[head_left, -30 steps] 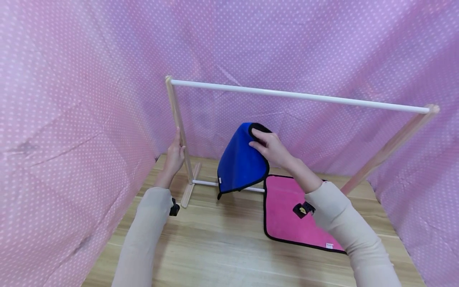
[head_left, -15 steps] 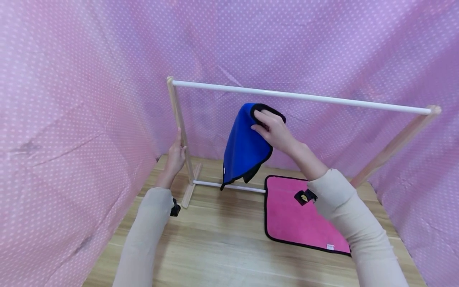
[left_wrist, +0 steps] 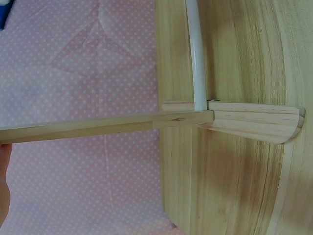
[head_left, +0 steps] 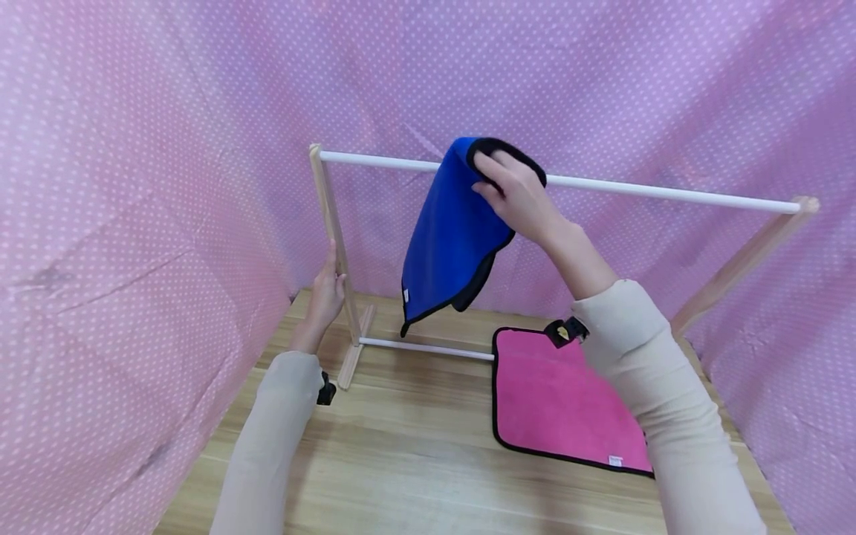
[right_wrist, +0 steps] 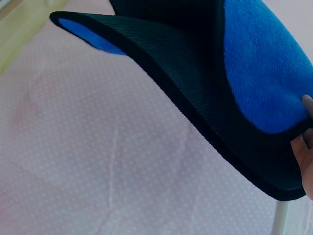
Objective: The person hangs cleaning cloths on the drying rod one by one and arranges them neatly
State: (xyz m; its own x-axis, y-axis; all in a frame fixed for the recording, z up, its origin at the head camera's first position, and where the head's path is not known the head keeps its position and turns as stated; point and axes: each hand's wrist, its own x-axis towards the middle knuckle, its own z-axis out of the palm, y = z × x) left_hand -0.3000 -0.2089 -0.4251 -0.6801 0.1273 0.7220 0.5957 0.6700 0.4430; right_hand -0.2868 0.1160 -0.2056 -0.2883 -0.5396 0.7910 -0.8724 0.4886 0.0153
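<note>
My right hand (head_left: 521, 195) grips the black-edged top of a blue towel (head_left: 444, 238), raised level with the upper white rail (head_left: 669, 194) of a wooden rack. The towel hangs in front of that rail and covers part of it. In the right wrist view the blue towel (right_wrist: 269, 68) shows its dark underside, with fingertips (right_wrist: 302, 149) pinching the edge. At the left, my left hand (head_left: 326, 293) holds the rack's wooden upright (head_left: 332, 212), fingers pointing up along it. The left wrist view shows the upright (left_wrist: 98, 128) with only a sliver of the hand (left_wrist: 4, 183).
A pink towel (head_left: 562, 401) with black edging lies flat on the wooden table (head_left: 401, 461) at the right, over part of the lower rail (head_left: 428, 348). The right upright (head_left: 742, 264) stands behind my right forearm. Pink dotted curtain (head_left: 167, 186) surrounds the table.
My right hand has lifted the blue towel from below the upper rail up to its height. The left hand and the pink towel have stayed where they were.
</note>
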